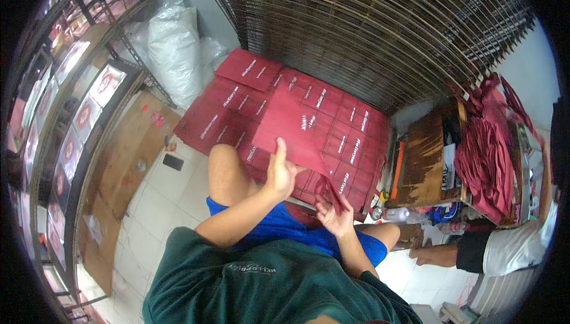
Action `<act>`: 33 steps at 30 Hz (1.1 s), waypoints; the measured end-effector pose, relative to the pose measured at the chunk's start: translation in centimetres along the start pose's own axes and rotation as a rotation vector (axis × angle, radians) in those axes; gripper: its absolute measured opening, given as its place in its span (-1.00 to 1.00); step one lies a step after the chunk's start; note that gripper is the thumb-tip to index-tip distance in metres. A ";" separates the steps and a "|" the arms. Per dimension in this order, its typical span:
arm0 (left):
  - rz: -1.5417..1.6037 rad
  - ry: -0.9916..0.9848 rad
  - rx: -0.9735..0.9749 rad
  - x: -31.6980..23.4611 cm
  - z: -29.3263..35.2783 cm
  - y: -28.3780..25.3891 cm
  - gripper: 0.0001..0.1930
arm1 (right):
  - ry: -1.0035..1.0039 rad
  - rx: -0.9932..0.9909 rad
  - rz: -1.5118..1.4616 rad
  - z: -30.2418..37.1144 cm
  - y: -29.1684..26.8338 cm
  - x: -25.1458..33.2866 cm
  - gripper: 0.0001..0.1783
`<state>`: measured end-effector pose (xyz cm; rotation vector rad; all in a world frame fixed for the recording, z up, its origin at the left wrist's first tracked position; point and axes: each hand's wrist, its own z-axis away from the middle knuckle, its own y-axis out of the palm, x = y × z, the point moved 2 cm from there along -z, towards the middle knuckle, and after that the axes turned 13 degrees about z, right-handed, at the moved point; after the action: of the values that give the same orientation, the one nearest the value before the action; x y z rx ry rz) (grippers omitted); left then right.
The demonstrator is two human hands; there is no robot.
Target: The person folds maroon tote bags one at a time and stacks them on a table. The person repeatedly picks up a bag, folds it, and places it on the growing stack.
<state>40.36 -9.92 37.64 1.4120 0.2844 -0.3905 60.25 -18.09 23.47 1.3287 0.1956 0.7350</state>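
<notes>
A flat maroon fabric bag (287, 123) with a small white print is raised in front of me, over rows of similar pieces. My left hand (281, 174) grips its near left edge, thumb on top and the other fingers partly hidden. At the near right corner, my right hand (333, 210) is closed on a narrow folded strip of the same maroon material. Beneath lie several maroon printed bags (356, 125), spread in overlapping rows and covering the low surface in front of my knees.
Stacked wire racks (368, 21) rise behind the bags. White plastic sacks (173, 51) stand at the far left, beside shelves (77, 128) of printed sheets. A dark phone (173, 162) lies on the tiles. On the right, maroon fabric (484, 157) hangs by a wooden cabinet (424, 152), near another person's leg (436, 255).
</notes>
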 end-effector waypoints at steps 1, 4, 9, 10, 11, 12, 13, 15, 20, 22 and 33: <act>-0.100 0.055 -0.035 -0.7 0.0 -1.0 -0.41 | -0.022 -0.186 0.042 -0.4 -2.9 0.7 -0.68; -0.405 0.296 -0.169 -1.7 -1.6 -7.7 -0.52 | -0.138 -0.675 0.425 -0.5 0.8 2.5 -0.69; -0.546 -0.059 -0.351 -2.2 -2.7 -11.4 -0.57 | -0.010 -0.801 0.871 0.1 0.3 5.0 -0.66; -0.513 -0.132 -0.375 -2.0 -3.2 -11.9 -0.56 | 0.023 -0.790 0.901 -0.2 0.8 5.2 -0.66; -0.480 -0.205 -0.398 -1.7 -3.8 -12.5 -0.55 | 0.029 -0.815 0.918 -0.5 0.7 5.4 -0.66; -0.445 -0.236 -0.428 -1.5 -4.7 -13.1 -0.54 | 0.036 -0.840 0.934 -0.9 0.5 5.7 -0.66; -0.403 -0.268 -0.455 -1.0 -5.9 -13.5 -0.53 | 0.041 -0.869 0.956 -1.3 0.5 6.2 -0.65; -0.335 -0.308 -0.491 -0.6 -8.9 -14.1 -0.52 | 0.015 -0.888 0.901 -3.2 0.7 7.5 -0.66; -0.269 -0.189 -0.276 -3.6 -18.2 -11.1 -0.52 | -0.257 -0.721 0.866 -11.7 1.4 13.0 -0.76; -0.244 -0.056 -0.117 -6.3 -20.6 -9.0 -0.53 | -0.376 -0.594 0.871 -15.6 4.2 14.5 -0.76; -0.373 0.083 -0.259 -4.5 -23.0 -13.3 -0.15 | -0.401 -0.674 0.814 -33.8 -7.9 17.6 -0.66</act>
<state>31.50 11.75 24.30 1.1201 0.6481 -0.5789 58.81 19.10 12.15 0.8385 -0.8954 1.0575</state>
